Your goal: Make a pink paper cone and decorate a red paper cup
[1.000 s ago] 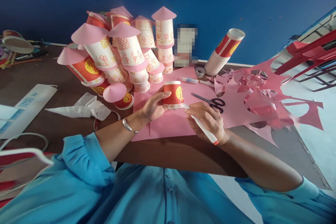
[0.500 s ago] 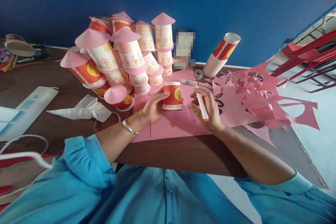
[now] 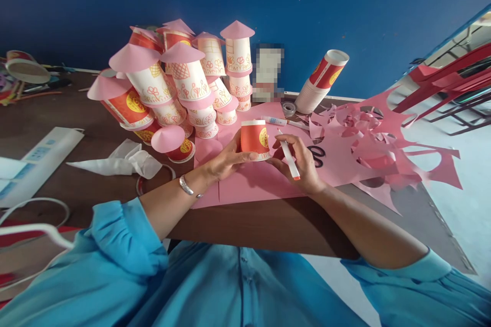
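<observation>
A red paper cup point(image 3: 251, 138) with a yellow emblem and a white band drawn on near its bottom is gripped from the left by my left hand point(image 3: 229, 157), thumb across its lower front. My right hand point(image 3: 301, 163) holds a white marker pen point(image 3: 288, 159) with a red end, slanted between the fingers. Its fingertips come up to the cup's lower right side; whether they touch it I cannot tell. Under both hands lies a sheet of pink paper point(image 3: 245, 184). Behind the cup is another marker point(image 3: 273, 120) on the paper.
Left of the cup stand several paper-cup towers with pink cone roofs point(image 3: 182, 52). Stacked cups point(image 3: 326, 79) lean by the blue wall, beside a tape roll point(image 3: 289, 109). Cut pink scraps point(image 3: 378, 138) and black scissors handles point(image 3: 317, 156) lie right; a crumpled white wrapper point(image 3: 132, 159) lies left.
My right hand has moved left, toward the cup's lower edge, with the marker. My left thumb has slid down from the cup's upper part to its lower front.
</observation>
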Available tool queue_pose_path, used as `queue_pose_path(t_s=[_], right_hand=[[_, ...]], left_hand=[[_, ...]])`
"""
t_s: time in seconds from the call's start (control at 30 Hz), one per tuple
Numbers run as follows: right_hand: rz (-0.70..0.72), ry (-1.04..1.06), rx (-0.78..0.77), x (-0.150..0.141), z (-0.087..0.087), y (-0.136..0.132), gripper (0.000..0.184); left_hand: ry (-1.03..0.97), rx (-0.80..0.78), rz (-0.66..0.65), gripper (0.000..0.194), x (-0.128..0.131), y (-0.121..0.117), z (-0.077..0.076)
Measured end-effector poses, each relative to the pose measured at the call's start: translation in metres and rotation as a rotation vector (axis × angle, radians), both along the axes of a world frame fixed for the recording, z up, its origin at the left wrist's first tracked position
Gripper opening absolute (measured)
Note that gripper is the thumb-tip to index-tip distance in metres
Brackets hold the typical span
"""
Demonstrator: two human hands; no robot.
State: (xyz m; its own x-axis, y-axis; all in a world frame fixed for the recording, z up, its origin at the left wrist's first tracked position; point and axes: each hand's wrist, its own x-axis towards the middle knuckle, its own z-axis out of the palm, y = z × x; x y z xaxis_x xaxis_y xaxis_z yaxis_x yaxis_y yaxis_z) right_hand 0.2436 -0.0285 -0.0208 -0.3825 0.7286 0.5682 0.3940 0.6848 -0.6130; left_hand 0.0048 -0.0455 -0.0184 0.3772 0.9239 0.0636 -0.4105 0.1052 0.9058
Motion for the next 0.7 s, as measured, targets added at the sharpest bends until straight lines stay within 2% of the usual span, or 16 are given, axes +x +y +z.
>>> queue_pose_path(t_s=[0.1, 0.23, 0.47, 0.6, 0.7], right_hand=[[0.010, 0.006, 0.032, 0.002, 0.001, 0.001, 0.050], [0.035, 0.000, 0.063, 0.003, 0.002, 0.001, 0.046], [0.025, -0.018, -0.025, 0.005, 0.004, 0.000, 0.051], [0.014, -0.016, -0.045, 0.007, 0.004, 0.001, 0.056], [0.016, 0.055, -0.059, 0.007, -0.001, 0.002, 0.060]], left_hand=[[0.094, 0.023, -0.011, 0.066, -0.001, -0.002, 0.002], [0.135, 0.042, 0.019, 0.075, -0.001, -0.002, 0.005], [0.085, 0.118, -0.015, 0.072, -0.001, 0.001, 0.005], [0.122, 0.124, 0.064, 0.062, 0.002, -0.001, 0.010], [0.169, 0.127, 0.146, 0.067, 0.006, -0.001, 0.013]])
